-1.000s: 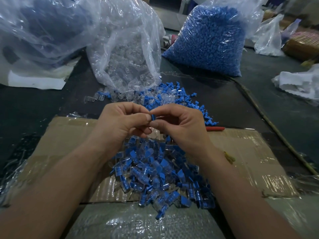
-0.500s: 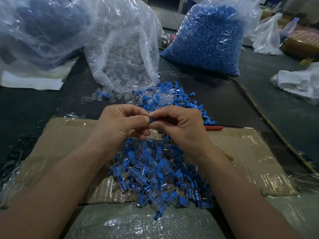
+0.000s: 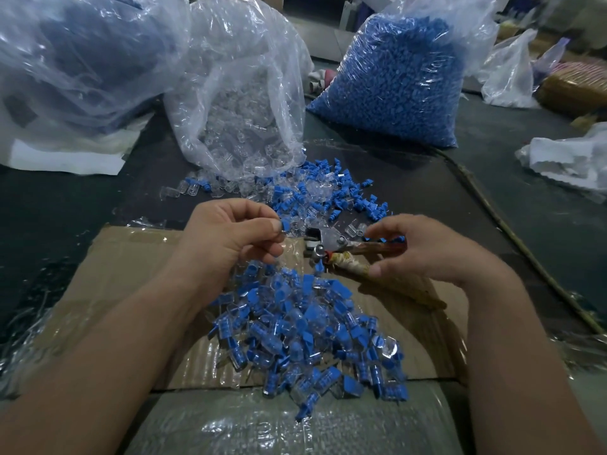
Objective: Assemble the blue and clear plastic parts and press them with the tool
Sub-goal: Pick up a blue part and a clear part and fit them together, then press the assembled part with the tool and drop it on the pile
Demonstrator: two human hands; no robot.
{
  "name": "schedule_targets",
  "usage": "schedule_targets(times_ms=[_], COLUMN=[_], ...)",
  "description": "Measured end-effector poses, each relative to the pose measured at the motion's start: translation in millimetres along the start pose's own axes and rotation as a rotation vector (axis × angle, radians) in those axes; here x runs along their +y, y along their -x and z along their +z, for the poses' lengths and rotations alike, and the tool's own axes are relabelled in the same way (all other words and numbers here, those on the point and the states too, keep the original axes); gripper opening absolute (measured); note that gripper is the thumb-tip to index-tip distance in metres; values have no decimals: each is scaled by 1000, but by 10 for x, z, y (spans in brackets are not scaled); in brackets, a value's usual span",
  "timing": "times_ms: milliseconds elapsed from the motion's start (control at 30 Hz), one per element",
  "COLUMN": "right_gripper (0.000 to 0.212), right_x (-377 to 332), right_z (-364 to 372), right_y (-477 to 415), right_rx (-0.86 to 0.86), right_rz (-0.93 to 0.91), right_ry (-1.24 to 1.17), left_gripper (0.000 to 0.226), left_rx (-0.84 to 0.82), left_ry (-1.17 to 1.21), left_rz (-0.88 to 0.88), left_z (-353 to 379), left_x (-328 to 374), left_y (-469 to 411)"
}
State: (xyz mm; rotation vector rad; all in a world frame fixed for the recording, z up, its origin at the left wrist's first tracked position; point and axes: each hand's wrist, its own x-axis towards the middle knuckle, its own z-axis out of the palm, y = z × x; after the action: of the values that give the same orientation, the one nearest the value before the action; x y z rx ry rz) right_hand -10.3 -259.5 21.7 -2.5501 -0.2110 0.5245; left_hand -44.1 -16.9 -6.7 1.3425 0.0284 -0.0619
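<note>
**Left hand [image 3: 230, 239] grip pinching a joined blue-and-clear part [image 3: 285, 226], frame centre.**
Narrow fingertip pinch at the blue end. The part is judged light, stiff and slick. Right hand [image 3: 427, 254] curls round the wrapped handles of the pliers [image 3: 340, 248], which lie on cardboard [image 3: 131, 267].

Desk [image 3: 65, 218]: dark, matt surface, extending from near left to far right.
Cardboard sheet [image 3: 124, 264]: flattened, brown, glossy tape across it, lying on the desk at near centre.
Large plastic bag [image 3: 82, 60]: clear, crumpled, dark contents, far left, on a white sheet [image 3: 65, 160].
Thin cane [image 3: 512, 231]: lying diagonally on the desk, right.
Crumpled white plastic [image 3: 565, 159]: right edge.
Small clear bag [image 3: 509, 73] and woven basket [image 3: 578, 90]: far right.
Light: dim, with highlights on the plastic film.
</note>
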Motion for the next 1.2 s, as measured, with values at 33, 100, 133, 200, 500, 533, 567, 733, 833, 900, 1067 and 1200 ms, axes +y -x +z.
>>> schedule_targets(times_ms=[33,100,133,200,500,533,567,733,833,900,1067,1200], right_gripper=[57,77,83,85,31,25,20,19,22,21,24,24], right_x=[-12,-42,-57,-85,-155,-159,-156,-128,-149,-189,-277,-340], right_z=[19,71,97,126,156,170,185,191,188,210,291,340], right_y=[-8,-38,-55,-76,-76,-87,-95,-103,-97,-88,-84,-85], right_rx=[-61,-109,-96,-54,94,110,130,288,418,476,452,415], right_rz=[12,16,11,3,-12,-15,-22,-74,-184,-267,-352,-372], right_ry=[51,180,237,283,304,330,360,346,265,205,135,144], left_gripper=[17,17,16,16,14,15,15,17,16,15,7,19], left_rx=[0,-1,-1,-3,-1,-1,-1,3,8,23,95,130], left_ry=[1,-1,-1,-1,-1,1,5,13,24,25,-26,-109], left_rz=[-1,0,1,2,-7,-8,-8,-1,14,39,168,274], left_z=[1,3,3,0,-16,-14,-11,-3,14,23,33,48], left_x=[-1,-4,-7,-10,-17,-16,-15,-11,-18,-28,-46,-52], left_y=[-3,-6,-7,-6,-9,-10,-10,-8,-5,-5,3,16])
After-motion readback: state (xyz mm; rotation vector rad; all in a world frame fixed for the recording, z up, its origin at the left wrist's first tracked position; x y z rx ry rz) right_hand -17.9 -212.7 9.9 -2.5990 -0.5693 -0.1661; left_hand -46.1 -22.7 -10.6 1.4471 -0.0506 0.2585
